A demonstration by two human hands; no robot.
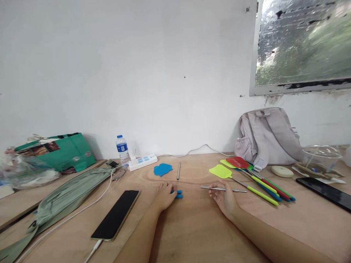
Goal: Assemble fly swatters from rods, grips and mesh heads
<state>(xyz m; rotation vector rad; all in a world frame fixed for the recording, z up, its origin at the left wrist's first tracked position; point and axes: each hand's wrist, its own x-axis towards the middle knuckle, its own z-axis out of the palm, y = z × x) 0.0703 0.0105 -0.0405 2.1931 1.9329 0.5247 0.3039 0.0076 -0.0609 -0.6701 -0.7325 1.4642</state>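
Phone (pixel 115 215) sits L of my L hand (pixel 164 197); yellow swatter (pixel 221 171) nr R hand (pixel 225 199); blue swatter head (pixel 162 169) + tube (pixel 178 171) ahead. Table (pixel 186 233) backs onto wall (pixel 164 73), w/ gap btwn hands. R pinches silver rod (pixel 238 190); L over blue handles (pixel 179 196), can't tell grip.

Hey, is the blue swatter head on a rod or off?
Off. The blue swatter head lies on the table, a gap between it and the nearby metal rod.
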